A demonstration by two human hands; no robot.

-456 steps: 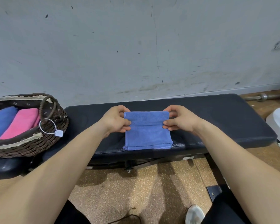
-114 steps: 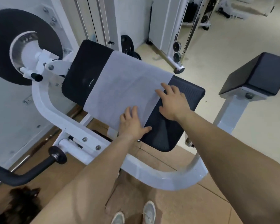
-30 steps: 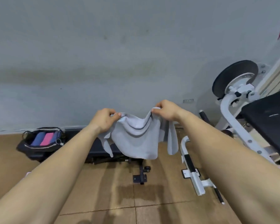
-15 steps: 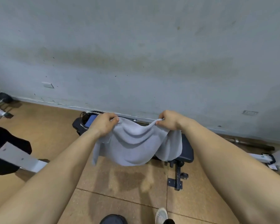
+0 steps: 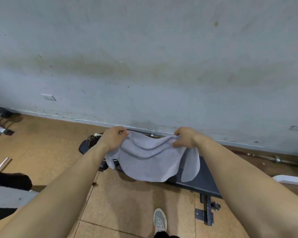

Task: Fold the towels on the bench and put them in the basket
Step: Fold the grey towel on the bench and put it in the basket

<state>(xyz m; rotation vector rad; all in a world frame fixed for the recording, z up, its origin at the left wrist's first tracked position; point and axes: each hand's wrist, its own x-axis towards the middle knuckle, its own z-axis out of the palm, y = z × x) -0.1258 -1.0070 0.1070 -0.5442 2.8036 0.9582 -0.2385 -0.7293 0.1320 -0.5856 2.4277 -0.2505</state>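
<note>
A scuffed pale grey wall (image 5: 144, 57) and a tan tiled floor (image 5: 41, 152) are seen behind a long black padded counter (image 5: 201, 182), over which a pale grey terry towel (image 5: 150, 160) is held up by its top edge. The towel is carried in the air, sagging in the middle, with its lower hem hanging across the counter's pad; whether the hem touches the pad cannot be told. One corner is pinched by the left hand (image 5: 113, 138), the other by the right hand (image 5: 186, 137), and the fingers (image 5: 123, 133) of both are curled tight round the cloth. A dark woven basket (image 5: 91, 140) (mostly hidden behind the left wrist) is judged to sit at the counter's far end. A grey shoe (image 5: 159, 219) is planted on the floor below.

Compared with half a second ago, the counter is shown nearer and larger, and the towel has been brought more squarely over it; the grip is unchanged. The carrying stage is thus taken to be nearly over. The towel remains to be spread on the pad, folded and put in the basket.
</note>
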